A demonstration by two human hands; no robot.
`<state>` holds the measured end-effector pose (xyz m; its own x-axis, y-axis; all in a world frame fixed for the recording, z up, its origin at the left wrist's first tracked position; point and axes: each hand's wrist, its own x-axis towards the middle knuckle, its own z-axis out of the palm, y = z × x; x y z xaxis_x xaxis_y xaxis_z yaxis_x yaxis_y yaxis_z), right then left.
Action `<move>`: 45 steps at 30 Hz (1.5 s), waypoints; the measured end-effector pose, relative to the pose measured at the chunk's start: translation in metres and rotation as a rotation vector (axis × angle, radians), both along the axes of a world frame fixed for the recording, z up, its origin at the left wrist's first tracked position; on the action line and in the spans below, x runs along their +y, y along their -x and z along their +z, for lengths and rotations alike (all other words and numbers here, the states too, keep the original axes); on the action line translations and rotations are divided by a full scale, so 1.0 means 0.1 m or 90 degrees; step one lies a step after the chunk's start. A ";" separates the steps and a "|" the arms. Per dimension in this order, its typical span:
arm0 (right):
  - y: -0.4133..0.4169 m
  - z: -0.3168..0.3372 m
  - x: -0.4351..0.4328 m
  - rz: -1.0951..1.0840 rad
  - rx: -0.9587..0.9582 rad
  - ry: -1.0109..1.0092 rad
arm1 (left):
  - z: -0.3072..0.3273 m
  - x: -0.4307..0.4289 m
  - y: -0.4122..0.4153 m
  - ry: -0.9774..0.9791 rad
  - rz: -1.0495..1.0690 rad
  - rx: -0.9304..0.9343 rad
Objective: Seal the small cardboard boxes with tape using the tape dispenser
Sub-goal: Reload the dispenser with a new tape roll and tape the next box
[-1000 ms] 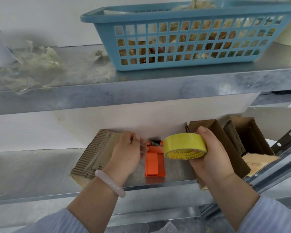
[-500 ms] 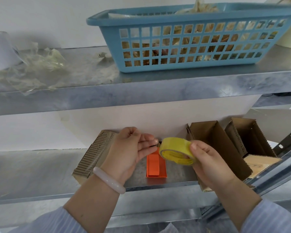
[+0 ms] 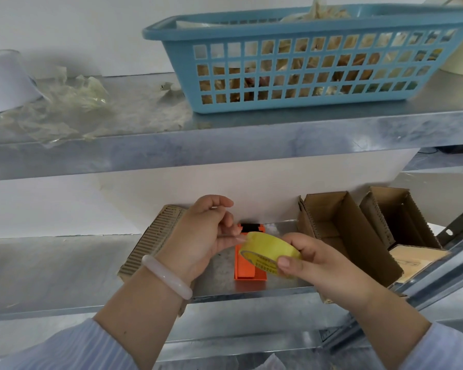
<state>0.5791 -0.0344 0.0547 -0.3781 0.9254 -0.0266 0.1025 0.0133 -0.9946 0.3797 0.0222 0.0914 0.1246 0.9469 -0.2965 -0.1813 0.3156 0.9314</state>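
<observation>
On the lower metal shelf (image 3: 64, 268) we log one orange tape dispenser (image 3: 249, 271) lying flat, two open small cardboard boxes (image 3: 340, 231) to its right, and a flattened box (image 3: 155, 233) to its left. Above the dispenser our right hand (image 3: 321, 265) grips the yellow tape roll (image 3: 267, 252), while our left hand (image 3: 206, 236) (white bangle on the wrist) has its fingertips at the roll's rim, possibly pinching the tape end; we cannot tell.

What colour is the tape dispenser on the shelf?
Orange, with a black end; tape dispenser shows best in the head view.
</observation>
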 end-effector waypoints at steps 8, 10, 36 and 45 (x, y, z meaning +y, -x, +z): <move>0.00 0.03 0.00 0.009 -0.008 -0.016 | 0.01 0.00 0.03 0.178 -0.028 -0.130; 0.01 0.04 0.01 -0.002 -0.013 -0.021 | 0.00 -0.01 0.01 0.156 -0.047 -0.104; -0.02 0.02 -0.01 0.054 0.029 -0.030 | -0.01 -0.05 0.21 -0.202 -0.396 0.388; -0.06 -0.04 0.02 0.073 0.089 0.000 | 0.00 0.00 0.23 -0.133 -0.382 0.306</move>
